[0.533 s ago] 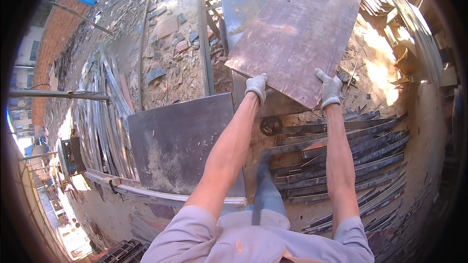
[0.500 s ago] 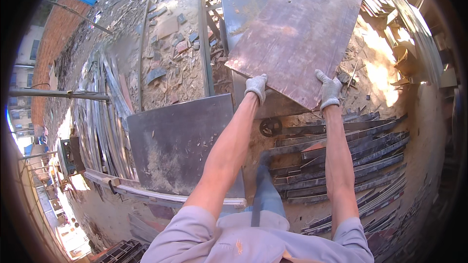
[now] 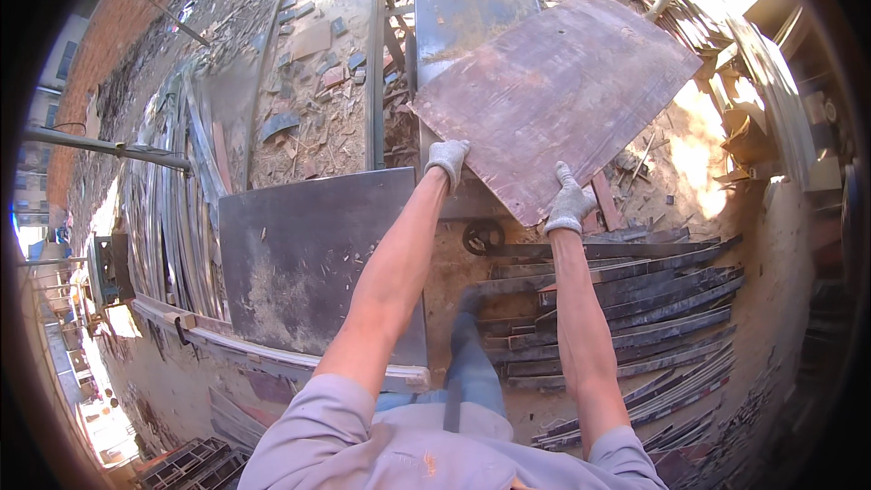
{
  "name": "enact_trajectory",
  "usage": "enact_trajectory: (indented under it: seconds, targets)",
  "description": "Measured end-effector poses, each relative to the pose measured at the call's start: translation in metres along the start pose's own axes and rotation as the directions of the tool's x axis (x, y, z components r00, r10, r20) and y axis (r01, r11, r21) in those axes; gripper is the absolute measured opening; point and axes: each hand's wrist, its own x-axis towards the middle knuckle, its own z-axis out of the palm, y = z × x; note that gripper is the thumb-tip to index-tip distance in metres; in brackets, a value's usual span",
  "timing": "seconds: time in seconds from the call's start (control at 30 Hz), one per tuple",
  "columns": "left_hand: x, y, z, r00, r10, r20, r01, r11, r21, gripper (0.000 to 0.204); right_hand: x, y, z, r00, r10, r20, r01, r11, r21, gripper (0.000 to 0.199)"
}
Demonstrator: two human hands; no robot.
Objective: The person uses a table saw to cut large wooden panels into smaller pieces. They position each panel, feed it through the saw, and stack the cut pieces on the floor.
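A large reddish-brown board [image 3: 562, 95] with a worn, dusty face is tilted in front of me. My left hand [image 3: 448, 161], in a pale knitted work glove, grips its near left edge. Gloved likewise, my right hand [image 3: 570, 204] holds the board by its near corner, thumb on the top face and the other fingers hidden beneath. Under the brown board a blue-grey sheet [image 3: 472, 18] shows at the far left side. A dark, dust-streaked panel [image 3: 318, 259] lies to the left of my left forearm.
Dark metal bars [image 3: 635, 308] are stacked below my right arm, beside a small black wheel [image 3: 484, 237]. Long strips [image 3: 172, 218] lie at the left. Broken scraps [image 3: 327, 73] litter the ground ahead behind a metal rail [image 3: 375, 73]. More timber [image 3: 762, 82] is piled at the far right.
The brown board has turned clockwise, its far end swinging right and nearer. My right hand has moved left and down with its near corner. More of the blue-grey sheet shows.
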Motion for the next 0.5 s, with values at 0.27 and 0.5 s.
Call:
enact_trajectory:
  seconds: [0.27, 0.5]
  targets:
    - [-0.013, -0.001, -0.018, 0.995, -0.093, -0.045, 0.094, 0.995, 0.017, 0.036, -0.027, -0.014, 0.007, 0.992, 0.096, -0.083, -0.104, 0.989, -0.102, 0.042]
    - [0.023, -0.057, -0.033, 0.94, -0.319, -0.118, 0.293, 0.936, -0.195, 0.043, -0.099, -0.057, 0.055, 0.968, 0.218, -0.124, -0.245, 0.926, -0.287, 0.049]
